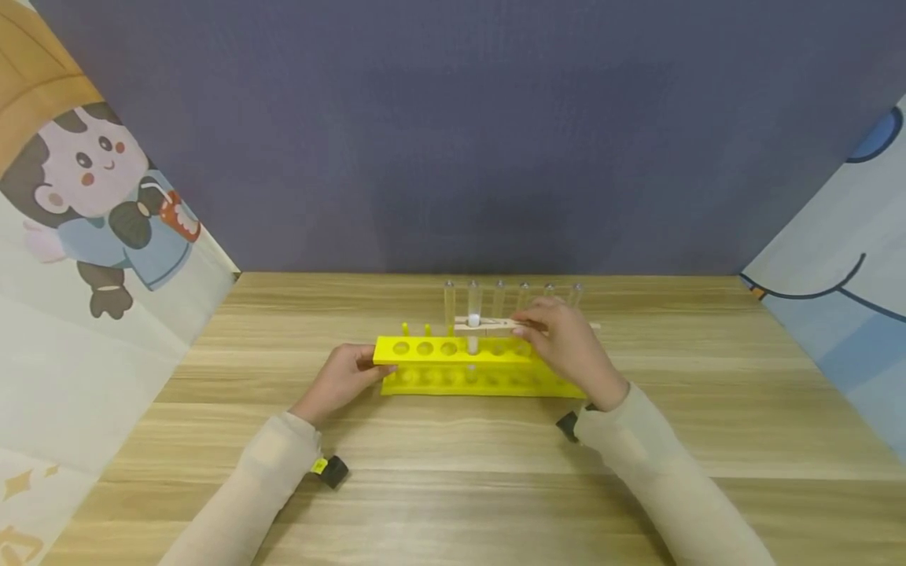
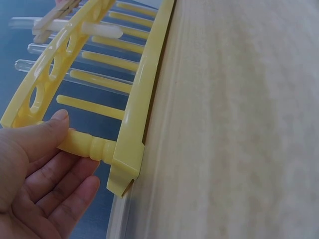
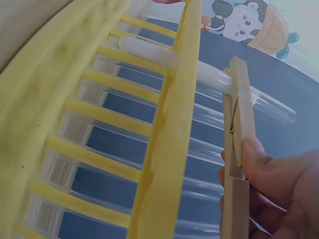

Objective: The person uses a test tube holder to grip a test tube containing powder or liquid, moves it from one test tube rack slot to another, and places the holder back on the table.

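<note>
A yellow test tube rack (image 1: 385, 350) stands on the table, its top plate pierced by a row of holes. My left hand (image 1: 342, 383) grips the rack's left end; in the left wrist view its thumb and fingers are around the end post (image 2: 79, 143). With my right hand (image 1: 562, 342) I pinch a wooden test tube clamp (image 3: 240, 119). The clamp's jaws are around a test tube (image 3: 212, 75) with white contents. That tube's rounded lower end passes through a hole in the top plate, as the right wrist view shows.
Several clear test tubes (image 1: 499, 294) sit upside down over the pegs along the rack's back. Two pegs (image 1: 405, 328) at the left carry no tube. Behind the wooden table (image 1: 453, 487) rises a dark blue-grey panel (image 1: 453, 141).
</note>
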Action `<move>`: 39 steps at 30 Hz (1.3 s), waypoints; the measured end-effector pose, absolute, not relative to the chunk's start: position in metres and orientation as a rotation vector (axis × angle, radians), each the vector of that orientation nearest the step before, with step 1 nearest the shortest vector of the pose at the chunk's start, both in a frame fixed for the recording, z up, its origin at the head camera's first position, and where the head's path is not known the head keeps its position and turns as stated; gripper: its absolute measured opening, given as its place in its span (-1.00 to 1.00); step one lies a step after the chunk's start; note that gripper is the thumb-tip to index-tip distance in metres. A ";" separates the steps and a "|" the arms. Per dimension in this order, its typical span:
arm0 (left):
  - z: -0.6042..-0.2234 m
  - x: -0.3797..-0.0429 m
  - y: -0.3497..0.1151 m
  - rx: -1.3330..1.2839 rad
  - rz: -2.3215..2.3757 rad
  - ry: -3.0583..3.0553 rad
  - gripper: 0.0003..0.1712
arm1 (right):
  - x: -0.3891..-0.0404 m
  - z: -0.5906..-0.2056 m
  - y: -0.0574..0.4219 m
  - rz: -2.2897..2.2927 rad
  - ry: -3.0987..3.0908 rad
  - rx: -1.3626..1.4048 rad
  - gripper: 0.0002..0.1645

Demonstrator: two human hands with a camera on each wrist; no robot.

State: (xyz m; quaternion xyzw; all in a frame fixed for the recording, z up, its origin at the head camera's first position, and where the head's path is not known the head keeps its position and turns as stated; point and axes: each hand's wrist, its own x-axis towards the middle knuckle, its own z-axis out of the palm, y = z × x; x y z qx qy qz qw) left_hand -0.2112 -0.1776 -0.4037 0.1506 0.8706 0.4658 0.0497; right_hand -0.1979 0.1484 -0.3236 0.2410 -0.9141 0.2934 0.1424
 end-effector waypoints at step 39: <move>-0.402 -0.210 -0.180 0.468 1.420 2.648 -0.70 | -0.187 -0.303 0.145 0.802 -2.571 0.663 -0.75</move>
